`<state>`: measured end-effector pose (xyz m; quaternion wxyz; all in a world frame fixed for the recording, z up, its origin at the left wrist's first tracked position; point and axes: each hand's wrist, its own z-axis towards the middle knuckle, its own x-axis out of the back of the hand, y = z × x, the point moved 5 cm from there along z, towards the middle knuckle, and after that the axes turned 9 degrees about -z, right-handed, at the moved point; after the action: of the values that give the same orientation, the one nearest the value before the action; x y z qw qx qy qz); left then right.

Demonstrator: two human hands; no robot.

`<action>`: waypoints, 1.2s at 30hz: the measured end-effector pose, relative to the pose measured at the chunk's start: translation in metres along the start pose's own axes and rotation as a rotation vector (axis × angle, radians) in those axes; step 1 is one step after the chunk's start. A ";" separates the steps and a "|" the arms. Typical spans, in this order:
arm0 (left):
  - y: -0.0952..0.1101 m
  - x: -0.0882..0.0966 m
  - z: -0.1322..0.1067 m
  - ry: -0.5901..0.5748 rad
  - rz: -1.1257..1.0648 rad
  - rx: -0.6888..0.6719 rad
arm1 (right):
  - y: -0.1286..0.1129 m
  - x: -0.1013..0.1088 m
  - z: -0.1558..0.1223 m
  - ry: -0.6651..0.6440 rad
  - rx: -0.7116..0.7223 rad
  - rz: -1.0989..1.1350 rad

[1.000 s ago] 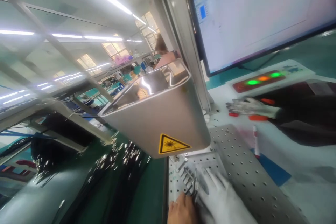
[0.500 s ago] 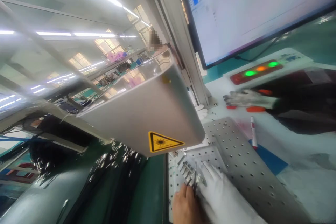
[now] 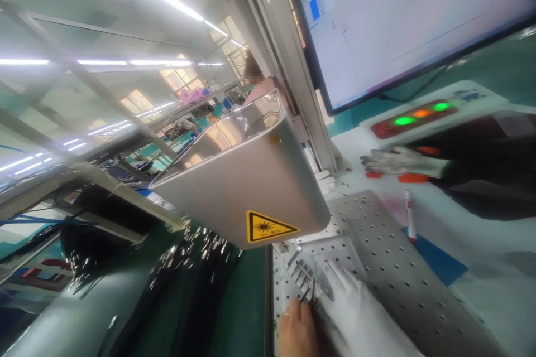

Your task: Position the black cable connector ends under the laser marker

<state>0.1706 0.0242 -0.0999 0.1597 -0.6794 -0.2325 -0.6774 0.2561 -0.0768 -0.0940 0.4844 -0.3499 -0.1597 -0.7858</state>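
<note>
My left hand (image 3: 295,334), bare, is at the bottom edge and pinches a few thin dark metal parts (image 3: 312,292) over the perforated metal plate (image 3: 389,268). My right hand (image 3: 355,315), in a white glove, lies beside it with fingers stretched out, fingertips touching a row of small metal pieces (image 3: 302,273) on the plate. The grey laser head (image 3: 247,189) with a yellow warning sticker (image 3: 268,227) hangs just above them and hides the plate's far left corner.
A co-worker's gloved hand (image 3: 397,162) with a dark sleeve rests at the right near red buttons. A control box (image 3: 419,114) shows green and orange lights. A monitor (image 3: 402,17) stands behind. A marker pen (image 3: 411,215) lies right of the plate. Dark cables (image 3: 188,284) pile left.
The view has swung slightly. My hands stay in the same place on the plate, shifting only a little with the parts. The co-worker's hand has not moved.
</note>
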 end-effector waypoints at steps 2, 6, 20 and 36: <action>0.000 0.000 0.000 -0.020 -0.031 0.006 | -0.001 -0.005 -0.004 -0.041 -0.010 0.007; 0.004 0.001 0.000 -0.048 -0.109 0.046 | -0.003 -0.008 -0.009 -0.083 -0.004 0.002; -0.044 0.038 -0.006 -0.079 -0.965 0.300 | -0.004 -0.005 -0.006 -0.069 0.238 -0.184; -0.036 0.043 0.023 -0.065 -0.893 0.358 | 0.000 -0.020 -0.012 -0.019 0.359 -0.249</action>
<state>0.1698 0.0710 -0.0612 -0.0397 -0.4957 -0.6192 -0.6076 0.2570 -0.0708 -0.1163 0.4366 -0.2428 -0.3437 -0.7952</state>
